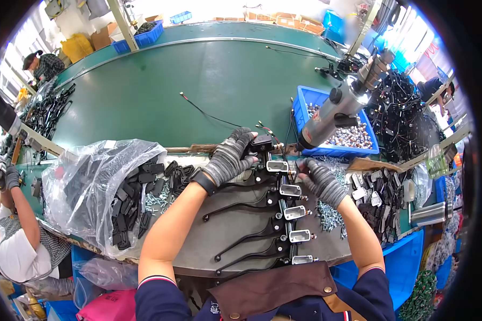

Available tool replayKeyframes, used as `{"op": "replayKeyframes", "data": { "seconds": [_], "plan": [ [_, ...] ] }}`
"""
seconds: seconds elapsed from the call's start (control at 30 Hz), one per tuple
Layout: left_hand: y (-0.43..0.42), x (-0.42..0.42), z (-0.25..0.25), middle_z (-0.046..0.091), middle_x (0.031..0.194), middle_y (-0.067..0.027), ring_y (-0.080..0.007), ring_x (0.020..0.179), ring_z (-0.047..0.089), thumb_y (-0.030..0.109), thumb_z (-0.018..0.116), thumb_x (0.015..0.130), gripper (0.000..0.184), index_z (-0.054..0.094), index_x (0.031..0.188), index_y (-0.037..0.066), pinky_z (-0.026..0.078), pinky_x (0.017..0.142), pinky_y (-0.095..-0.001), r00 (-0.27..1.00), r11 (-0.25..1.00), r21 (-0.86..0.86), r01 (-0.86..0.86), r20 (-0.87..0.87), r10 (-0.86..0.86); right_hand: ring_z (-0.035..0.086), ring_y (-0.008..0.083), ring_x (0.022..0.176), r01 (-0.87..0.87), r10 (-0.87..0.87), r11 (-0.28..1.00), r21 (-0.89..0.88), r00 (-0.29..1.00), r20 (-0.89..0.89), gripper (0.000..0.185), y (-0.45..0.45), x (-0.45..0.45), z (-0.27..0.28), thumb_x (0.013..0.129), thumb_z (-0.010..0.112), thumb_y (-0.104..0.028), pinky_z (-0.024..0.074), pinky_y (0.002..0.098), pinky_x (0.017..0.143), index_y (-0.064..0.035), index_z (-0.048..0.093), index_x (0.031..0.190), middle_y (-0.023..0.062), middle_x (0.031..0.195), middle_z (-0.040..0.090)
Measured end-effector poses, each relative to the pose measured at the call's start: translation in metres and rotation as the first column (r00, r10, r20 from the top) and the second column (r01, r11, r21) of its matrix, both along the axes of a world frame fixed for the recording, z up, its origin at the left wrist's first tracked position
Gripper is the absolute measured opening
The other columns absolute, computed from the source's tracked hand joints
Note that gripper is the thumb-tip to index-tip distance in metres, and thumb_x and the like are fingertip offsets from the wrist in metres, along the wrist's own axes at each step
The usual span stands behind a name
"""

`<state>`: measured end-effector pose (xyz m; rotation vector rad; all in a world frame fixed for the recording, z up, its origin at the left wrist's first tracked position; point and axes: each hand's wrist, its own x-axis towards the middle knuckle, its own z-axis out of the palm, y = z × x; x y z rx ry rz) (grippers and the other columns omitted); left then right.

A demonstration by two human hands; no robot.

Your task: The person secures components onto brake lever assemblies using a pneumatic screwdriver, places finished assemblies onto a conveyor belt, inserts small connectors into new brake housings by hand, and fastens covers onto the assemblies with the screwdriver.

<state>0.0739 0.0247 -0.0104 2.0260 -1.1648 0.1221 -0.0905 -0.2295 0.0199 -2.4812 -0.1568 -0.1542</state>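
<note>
At the far end of the row, a black block point(262, 143) is gripped by the left hand point(230, 158), its edge pinched between the thumb and fingers at the inner side of the bench point(193, 243). Over on the other side, the right hand point(324, 182) is held just beside the upright rail point(288, 224), fingers bent; whether anything is pinched there cannot be told.

And down the rail, black levers point(251, 200) are lined up one below another, handles pointed left. Five silver cups point(291, 190) can be counted, all seen open-topped, with no lid set on any of them. So those five are left uncovered, while the dark top at the far end is the only one seen; whether it is fastened cannot be made out.

Plenty is laid out around: black parts point(124, 206) spilled from a plastic bag point(80, 179) on the left, loose screws point(331, 216) on the right, small fittings point(353, 136) heaped in a blue bin point(374, 145), and a power driver point(329, 117) slung above it, touched by neither hand.
</note>
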Motion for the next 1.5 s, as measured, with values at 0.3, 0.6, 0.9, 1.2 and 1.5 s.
{"op": "replayKeyframes", "data": {
  "seconds": [0.3,0.6,0.9,1.2,1.5],
  "plan": [
    [0.003,0.008,0.013,0.047,0.131,-0.0205,-0.0386,0.119,0.048,0.022,0.070,0.078,0.059,0.047,0.130,0.007,0.042,0.101,-0.0416,0.987,0.990,0.017,0.142,-0.079,-0.141,0.060,0.0384,0.091,0.105,-0.115,0.939,-0.328,0.993,-0.011,0.033,-0.005,0.004,-0.025,0.084,0.064,-0.021,0.0510,0.0452,0.073,-0.0040,0.054,0.111,0.0191,0.111,0.054],
    [0.074,0.024,0.036,0.062,0.103,-0.0143,-0.0289,0.088,0.063,0.009,0.063,0.084,0.020,0.061,0.104,0.005,0.051,0.076,-0.0340,0.979,0.966,0.181,-0.187,-0.053,0.199,0.062,0.0346,0.083,0.268,-0.186,0.856,-0.441,0.957,0.222,0.024,-0.008,0.000,-0.030,0.087,0.060,-0.015,0.0512,0.0427,0.070,-0.0039,0.056,0.108,0.0179,0.099,0.058],
    [0.083,0.011,0.019,0.063,0.091,-0.0140,-0.0311,0.086,0.062,0.014,0.061,0.085,0.012,0.064,0.094,0.006,0.051,0.073,-0.0399,0.969,0.873,0.439,-0.213,0.210,0.131,0.059,0.0113,0.070,0.193,-0.092,0.703,0.684,0.979,-0.181,0.016,0.003,0.062,0.015,0.090,0.059,-0.008,0.0498,0.0238,0.063,-0.0036,0.057,0.105,0.0031,0.090,0.059],
    [0.095,0.016,0.011,0.065,0.090,-0.0087,-0.0224,0.083,0.063,0.013,0.060,0.089,0.017,0.065,0.103,0.004,0.052,0.073,-0.0340,0.972,0.968,0.142,-0.208,-0.084,0.221,0.056,0.0084,0.078,0.161,0.163,0.780,0.605,0.881,-0.444,0.031,0.033,0.119,0.025,0.087,0.069,-0.017,0.0480,0.0236,0.070,-0.0031,0.057,0.112,0.0028,0.091,0.063],
    [0.071,-0.010,0.034,0.062,0.095,-0.0026,-0.0093,0.081,0.060,0.003,0.057,0.090,0.012,0.063,0.101,0.001,0.051,0.071,-0.0245,0.693,0.926,-0.249,-0.283,-0.720,0.018,0.056,0.0120,0.094,-0.166,0.251,0.921,0.353,0.945,-0.209,0.038,0.030,0.117,0.021,0.085,0.071,-0.022,0.0467,0.0301,0.084,-0.0029,0.055,0.114,0.0047,0.098,0.063]
  ]
}}
